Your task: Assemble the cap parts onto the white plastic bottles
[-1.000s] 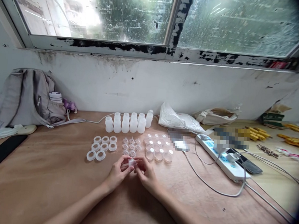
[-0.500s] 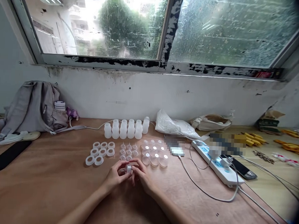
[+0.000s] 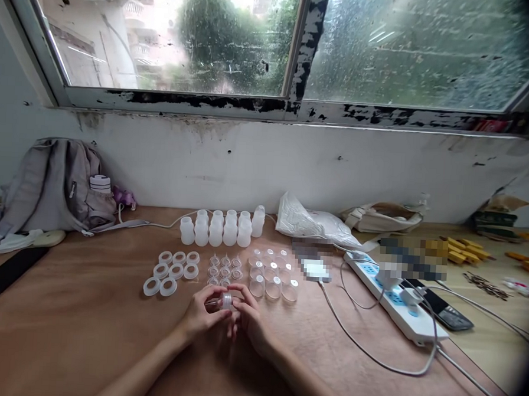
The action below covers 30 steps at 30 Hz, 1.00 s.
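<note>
My left hand (image 3: 203,313) and my right hand (image 3: 252,317) meet above the front of the table. Between their fingertips is a translucent ribbed bottle ring (image 3: 226,300), turned on its side. A clear part, perhaps a nipple, sticks out of it toward the left palm and is partly hidden by fingers. Just beyond my hands stand several clear bottle nipples (image 3: 225,262) in rows. To their left lie several loose translucent rings (image 3: 176,271). Several clear domed caps (image 3: 273,287) stand to the right. Behind are several frosted small bottles (image 3: 216,233), one of them topped with a cap.
A white power strip (image 3: 400,311) with plugs and looping cables lies on the right, near a dark phone (image 3: 449,311). A plastic bag (image 3: 301,217) and a cloth pouch (image 3: 381,216) rest against the wall. A grey backpack (image 3: 54,187) and a black flat object (image 3: 10,273) are on the left.
The view has shifted slightly. Both hands still hold the ring, with the fingers a little changed around it; more of the clear part shows beside the left fingers.
</note>
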Tool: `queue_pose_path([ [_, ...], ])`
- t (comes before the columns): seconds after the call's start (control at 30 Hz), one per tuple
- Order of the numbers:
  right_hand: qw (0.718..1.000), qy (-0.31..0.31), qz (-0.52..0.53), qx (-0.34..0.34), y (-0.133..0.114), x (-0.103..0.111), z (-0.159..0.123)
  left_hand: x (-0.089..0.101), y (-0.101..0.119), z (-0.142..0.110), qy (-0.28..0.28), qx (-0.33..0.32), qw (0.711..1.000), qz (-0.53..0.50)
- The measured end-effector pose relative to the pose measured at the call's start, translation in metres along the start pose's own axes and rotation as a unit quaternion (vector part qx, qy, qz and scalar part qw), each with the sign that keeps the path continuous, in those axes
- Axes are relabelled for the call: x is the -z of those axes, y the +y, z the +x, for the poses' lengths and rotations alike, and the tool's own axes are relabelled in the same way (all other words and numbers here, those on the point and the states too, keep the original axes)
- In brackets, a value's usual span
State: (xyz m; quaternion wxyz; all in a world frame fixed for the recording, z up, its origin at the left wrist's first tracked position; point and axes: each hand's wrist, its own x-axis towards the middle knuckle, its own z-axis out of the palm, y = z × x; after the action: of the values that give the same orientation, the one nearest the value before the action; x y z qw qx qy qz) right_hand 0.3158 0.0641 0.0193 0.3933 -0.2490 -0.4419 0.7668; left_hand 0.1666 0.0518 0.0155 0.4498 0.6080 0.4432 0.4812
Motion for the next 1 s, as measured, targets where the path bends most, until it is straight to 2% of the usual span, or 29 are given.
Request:
queue_pose_path([
  [0.13,0.999,0.041,-0.015,-0.002,-0.001,-0.002,0.000,0.001,0.003,0.000,-0.027,0.007,1.000,-0.004],
  [0.33,0.982,0.097,-0.147,0.074,-0.001,-0.006,0.000,0.002,0.001,-0.002,-0.049,-0.001,0.998,-0.035],
  [0.53,0.940,0.126,-0.275,0.159,0.000,-0.005,-0.003,0.003,-0.002,-0.004,-0.031,-0.026,0.996,-0.077],
  [0.63,0.924,0.136,-0.314,0.172,0.000,-0.002,-0.001,0.004,-0.001,-0.003,-0.003,-0.018,0.996,-0.088],
  [0.7,0.935,0.123,-0.301,0.143,0.002,0.001,0.002,0.005,-0.001,-0.002,0.000,-0.010,0.996,-0.086],
  [0.83,0.967,0.099,-0.214,0.093,0.007,0.007,0.007,0.004,-0.002,-0.001,-0.010,-0.008,0.998,-0.069],
  [1.0,0.969,0.118,-0.192,0.104,0.008,0.013,0.005,-0.002,-0.008,0.001,-0.014,-0.016,1.000,-0.022],
])
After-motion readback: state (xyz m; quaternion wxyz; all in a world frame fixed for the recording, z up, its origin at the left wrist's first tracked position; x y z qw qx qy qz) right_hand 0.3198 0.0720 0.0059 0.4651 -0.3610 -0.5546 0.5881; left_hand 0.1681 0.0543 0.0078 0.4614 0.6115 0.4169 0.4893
